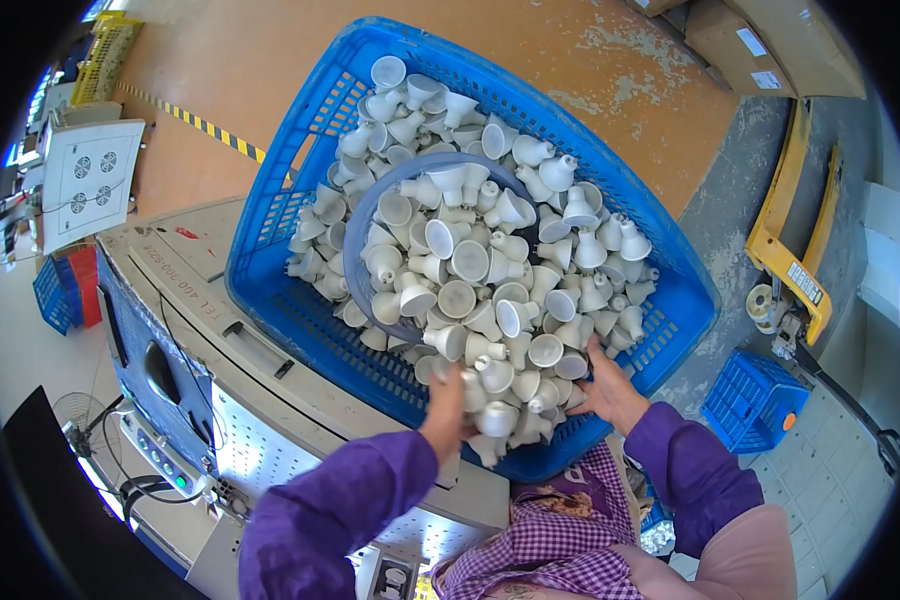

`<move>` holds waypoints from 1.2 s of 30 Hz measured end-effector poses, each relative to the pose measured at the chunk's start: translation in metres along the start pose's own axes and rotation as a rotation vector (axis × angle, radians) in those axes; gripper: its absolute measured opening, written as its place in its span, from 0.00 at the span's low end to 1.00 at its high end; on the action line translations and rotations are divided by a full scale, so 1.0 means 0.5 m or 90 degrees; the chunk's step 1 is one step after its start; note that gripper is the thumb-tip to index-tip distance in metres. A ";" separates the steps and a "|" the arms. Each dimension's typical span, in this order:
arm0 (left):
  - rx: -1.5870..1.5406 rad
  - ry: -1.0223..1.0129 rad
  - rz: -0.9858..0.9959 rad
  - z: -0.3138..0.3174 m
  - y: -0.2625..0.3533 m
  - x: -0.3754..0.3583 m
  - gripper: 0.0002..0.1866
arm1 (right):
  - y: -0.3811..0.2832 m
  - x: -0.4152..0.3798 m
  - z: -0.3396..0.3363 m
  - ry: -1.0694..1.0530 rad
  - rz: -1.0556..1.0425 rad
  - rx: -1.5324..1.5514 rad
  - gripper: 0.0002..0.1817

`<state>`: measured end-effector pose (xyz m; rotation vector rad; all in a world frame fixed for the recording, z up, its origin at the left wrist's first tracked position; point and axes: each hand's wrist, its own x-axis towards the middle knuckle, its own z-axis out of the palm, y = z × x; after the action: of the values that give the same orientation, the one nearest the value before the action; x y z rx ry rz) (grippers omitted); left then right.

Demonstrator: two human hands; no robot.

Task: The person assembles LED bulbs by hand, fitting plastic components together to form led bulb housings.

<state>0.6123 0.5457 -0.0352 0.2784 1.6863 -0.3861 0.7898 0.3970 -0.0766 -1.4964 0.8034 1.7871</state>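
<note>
A big blue plastic basket [670, 340] is heaped with white spotlight bulbs [470, 262], cup-shaped with round lenses and narrow bases. Among them sits a round translucent tub [358, 235], itself overflowing with bulbs. At the basket's near end, my left hand [448, 405] curls around the left side of a cluster of bulbs, some fingers hidden beneath them. Opposite it, my right hand [612, 390] cups the cluster from the right, thumb and fingers apart against the bulbs. Between them the two hands hold this cluster.
Left of the basket, a beige machine [200, 290] stands against its side. A yellow pallet jack [790, 265] and a smaller blue crate [755, 400] are on the floor at right. Cardboard boxes [760, 50] are stacked at the upper right.
</note>
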 end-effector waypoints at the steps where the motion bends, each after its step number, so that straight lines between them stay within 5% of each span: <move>1: -0.039 -0.031 -0.028 0.019 -0.020 0.005 0.37 | 0.000 0.010 0.001 -0.055 0.035 0.023 0.42; 9: -0.270 -0.158 0.028 0.047 -0.022 -0.020 0.35 | -0.030 0.029 0.099 -0.186 -0.091 0.098 0.27; 19: -0.370 -0.189 0.127 -0.016 0.087 -0.138 0.31 | -0.064 -0.087 0.245 -0.207 -0.225 0.075 0.39; 23: -0.406 -0.277 0.214 -0.049 0.101 -0.166 0.30 | -0.066 -0.119 0.267 -0.228 -0.416 -0.085 0.36; 25: -0.425 -0.305 0.238 -0.065 0.096 -0.157 0.31 | -0.080 -0.131 0.273 -0.190 -0.620 -0.370 0.37; 27: -0.423 -0.247 0.286 -0.072 0.087 -0.155 0.32 | -0.111 -0.139 0.271 -0.219 -0.623 -0.340 0.34; 29: -0.420 -0.213 0.280 -0.076 0.069 -0.132 0.33 | -0.158 -0.116 0.253 -0.065 -0.783 -0.690 0.31; 32: -0.392 -0.084 0.187 -0.063 0.065 -0.074 0.35 | -0.251 -0.053 0.280 0.240 -1.131 -0.779 0.30; 36: -0.410 -0.078 0.230 -0.056 0.073 0.032 0.28 | -0.352 0.046 0.301 0.194 -0.948 -0.847 0.31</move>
<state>0.5991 0.5898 -0.0511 0.0717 1.5132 0.4007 0.8413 0.6238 -0.0832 -2.0985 -1.4549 0.6958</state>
